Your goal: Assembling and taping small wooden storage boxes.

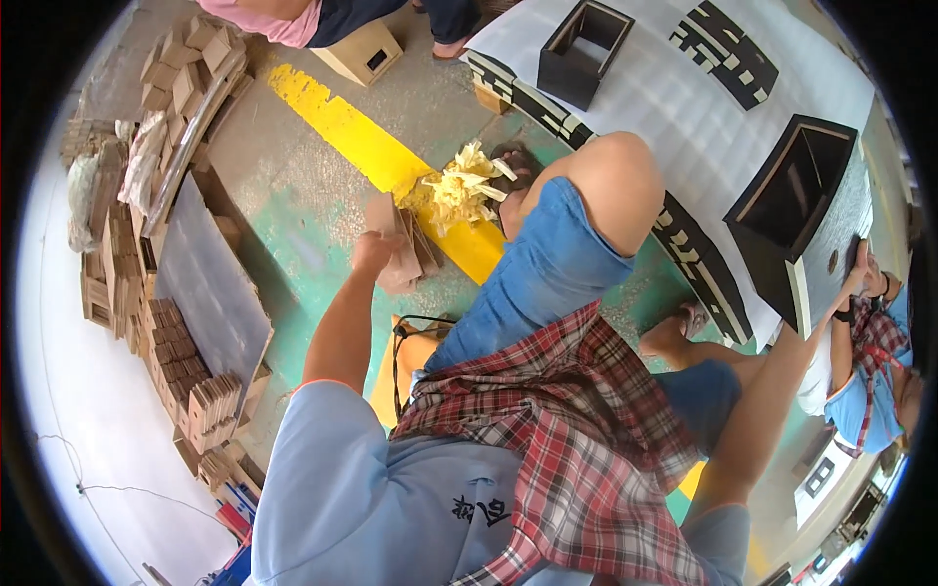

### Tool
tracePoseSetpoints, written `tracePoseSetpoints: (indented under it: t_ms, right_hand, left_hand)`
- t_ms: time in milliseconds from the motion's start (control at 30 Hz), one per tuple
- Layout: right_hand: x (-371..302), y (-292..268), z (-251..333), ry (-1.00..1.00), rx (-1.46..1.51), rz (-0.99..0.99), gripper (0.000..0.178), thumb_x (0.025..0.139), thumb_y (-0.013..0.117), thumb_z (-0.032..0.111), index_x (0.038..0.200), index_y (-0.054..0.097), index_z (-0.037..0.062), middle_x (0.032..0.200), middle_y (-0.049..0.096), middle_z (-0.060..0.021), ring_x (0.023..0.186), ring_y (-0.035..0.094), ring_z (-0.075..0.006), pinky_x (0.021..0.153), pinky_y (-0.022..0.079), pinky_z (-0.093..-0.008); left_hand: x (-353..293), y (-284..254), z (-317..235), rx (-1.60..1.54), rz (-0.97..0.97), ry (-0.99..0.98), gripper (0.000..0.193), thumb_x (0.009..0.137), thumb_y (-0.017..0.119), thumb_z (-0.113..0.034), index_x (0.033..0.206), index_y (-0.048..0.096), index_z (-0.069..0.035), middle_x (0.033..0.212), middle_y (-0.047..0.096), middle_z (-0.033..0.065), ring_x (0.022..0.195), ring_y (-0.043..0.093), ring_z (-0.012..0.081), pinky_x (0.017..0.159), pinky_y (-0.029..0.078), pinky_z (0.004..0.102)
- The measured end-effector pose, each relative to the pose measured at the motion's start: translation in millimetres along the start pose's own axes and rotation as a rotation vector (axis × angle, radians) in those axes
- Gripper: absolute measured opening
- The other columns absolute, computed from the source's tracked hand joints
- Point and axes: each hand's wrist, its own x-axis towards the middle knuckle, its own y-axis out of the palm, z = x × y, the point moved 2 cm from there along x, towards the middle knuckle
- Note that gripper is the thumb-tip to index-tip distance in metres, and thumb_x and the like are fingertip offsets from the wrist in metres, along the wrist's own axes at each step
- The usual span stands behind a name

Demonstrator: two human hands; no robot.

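The brown flat panels stand as a small stack on the floor, directly to the right of the left hand and beside the yellow floor line. The left hand is at the stack's near edge with its fingers bent; whether it grips a panel cannot be told. The black open-faced box sits on the white-covered table, at the end of the outstretched right arm. The right hand is at the box's far right edge; its finger opening and grip cannot be told. Crumpled yellow strips lie near the panels. A second black box stands farther along the table.
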Motion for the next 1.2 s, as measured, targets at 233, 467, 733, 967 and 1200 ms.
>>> tracePoseSetpoints:
  t_ms: [233, 467, 733, 967, 1200]
  right_hand:
    - [-62.4, 118.9, -25.0, -0.05, 0.027, -0.119, 0.059, 0.101, 0.056, 0.048, 0.132, 0.059, -0.0015, 0.122, 0.068, -0.0189, 0.105, 0.069, -0.032, 0.094, 0.056, -0.0425]
    - [-50.1, 221.5, -20.1, -0.126, 0.294, -0.23, 0.066, 0.093, 0.063, 0.055, 0.13, 0.062, 0.0009, 0.118, 0.069, -0.0165, 0.105, 0.067, -0.0312, 0.09, 0.054, -0.0422]
    - [-96.7, 229.0, -18.4, -0.169, 0.26, -0.212, 0.074, 0.091, 0.063, 0.058, 0.141, 0.055, 0.0038, 0.128, 0.066, -0.0168, 0.112, 0.066, -0.0299, 0.099, 0.052, -0.0428]
    - [-108.8, 209.6, -0.8, -0.533, 0.147, -0.246, 0.077, 0.098, 0.057, 0.061, 0.153, 0.046, 0.0083, 0.142, 0.061, -0.0139, 0.119, 0.065, -0.0259, 0.103, 0.052, -0.0448]
    - [-88.8, 207.3, -28.4, -0.139, 0.249, -0.19, 0.077, 0.101, 0.049, 0.068, 0.148, 0.052, 0.0071, 0.14, 0.061, -0.0147, 0.121, 0.063, -0.0261, 0.101, 0.054, -0.0452]
  left_hand:
    - [4.7, -50.3, -97.0, -0.265, -0.013, 0.492, 0.046, 0.091, 0.059, -0.003, 0.137, 0.058, -0.002, 0.111, 0.069, 0.0126, 0.101, 0.066, 0.025, 0.089, 0.054, 0.0374]
    - [-168.1, -140.4, -413.1, -0.682, 0.21, 1.057, 0.026, 0.107, 0.056, -0.021, 0.125, 0.067, -0.005, 0.096, 0.065, 0.0021, 0.087, 0.058, 0.0088, 0.078, 0.048, 0.0251]
    - [-350.3, 1.6, -551.6, -0.2, 0.643, 1.309, 0.051, 0.106, 0.058, -0.042, 0.111, 0.068, 0.008, 0.101, 0.074, 0.0111, 0.09, 0.068, 0.0177, 0.082, 0.052, 0.0336]
    - [-322.2, 34.3, -537.8, -1.073, 1.265, 0.756, 0.061, 0.105, 0.058, -0.05, 0.131, 0.06, 0.005, 0.12, 0.072, 0.0168, 0.1, 0.073, 0.0235, 0.088, 0.061, 0.0365]
    - [-328.6, 65.8, -559.3, -0.993, 1.193, 0.722, 0.055, 0.106, 0.057, -0.049, 0.124, 0.066, 0.002, 0.11, 0.074, 0.0127, 0.093, 0.072, 0.0184, 0.082, 0.059, 0.0314]
